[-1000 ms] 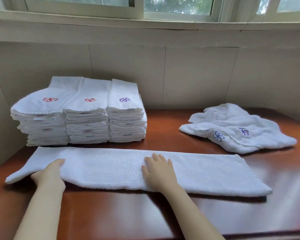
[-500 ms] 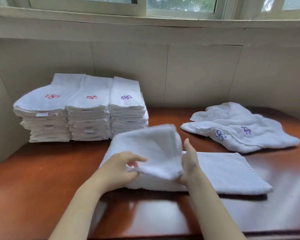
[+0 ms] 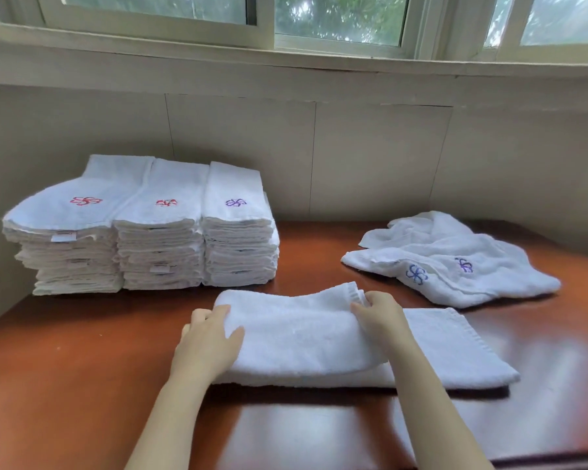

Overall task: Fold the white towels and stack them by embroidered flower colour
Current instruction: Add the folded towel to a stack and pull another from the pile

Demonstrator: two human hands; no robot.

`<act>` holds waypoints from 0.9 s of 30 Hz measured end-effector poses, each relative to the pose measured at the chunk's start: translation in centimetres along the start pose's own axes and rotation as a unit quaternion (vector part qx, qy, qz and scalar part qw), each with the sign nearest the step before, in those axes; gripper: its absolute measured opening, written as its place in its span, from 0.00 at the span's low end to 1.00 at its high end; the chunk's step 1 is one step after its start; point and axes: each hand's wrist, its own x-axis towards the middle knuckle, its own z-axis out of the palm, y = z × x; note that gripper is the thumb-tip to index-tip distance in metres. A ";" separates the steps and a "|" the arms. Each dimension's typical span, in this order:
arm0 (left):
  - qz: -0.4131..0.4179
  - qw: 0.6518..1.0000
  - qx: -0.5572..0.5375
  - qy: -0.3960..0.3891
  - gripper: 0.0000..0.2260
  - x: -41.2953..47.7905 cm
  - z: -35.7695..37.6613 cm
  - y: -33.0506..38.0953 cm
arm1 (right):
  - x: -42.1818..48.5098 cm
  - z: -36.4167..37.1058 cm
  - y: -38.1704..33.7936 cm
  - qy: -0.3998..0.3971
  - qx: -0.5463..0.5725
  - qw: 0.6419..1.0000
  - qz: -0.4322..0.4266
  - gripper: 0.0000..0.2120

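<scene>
A white towel [image 3: 319, 337] lies folded over itself at the front of the wooden table [image 3: 65, 368]. My left hand [image 3: 206, 344] rests on its left fold, thumb on top. My right hand [image 3: 379, 312] pinches the hem of the upper layer at its far right corner. The lower layer sticks out to the right. At the back left stand three stacks of folded towels: two with red flowers [image 3: 85, 200] [image 3: 166, 202] and one with a purple flower [image 3: 235, 202]. No flower shows on the towel under my hands.
A loose heap of unfolded towels [image 3: 455, 262] with a blue flower [image 3: 416, 273] and a purple one [image 3: 465, 265] lies at the back right. The wall and a window sill [image 3: 286, 62] close off the back; a side wall stands at the left.
The towel lay stretched out flat under both hands. My left hand carried its left end over to the right, then returned to the new fold; my right hand took hold of the hem.
</scene>
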 end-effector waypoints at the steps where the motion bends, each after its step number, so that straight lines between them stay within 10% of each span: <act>1: 0.005 1.000 -0.006 -0.019 0.24 0.2 0.2 0.3 | 0.5 -1.3 0.5 0.012 0.008 1.000 0.003 0.17; 7: 0.013 0.995 -0.035 -0.095 0.30 0.4 1.5 1.7 | 1.9 -5.4 5.0 -0.013 -0.048 0.994 0.101 0.06; 12: 0.013 0.997 0.009 -0.073 0.29 0.2 2.1 2.5 | 1.8 -3.6 5.7 -0.033 -0.161 0.982 0.098 0.26; 21: -0.006 0.996 -0.065 -0.059 0.32 0.3 2.1 2.7 | 3.9 -6.1 4.5 -0.023 0.063 0.995 0.078 0.06; 27: 0.010 0.994 -0.069 -0.087 0.33 0.3 2.8 3.0 | 5.0 -10.6 5.9 -0.086 0.064 0.977 0.184 0.11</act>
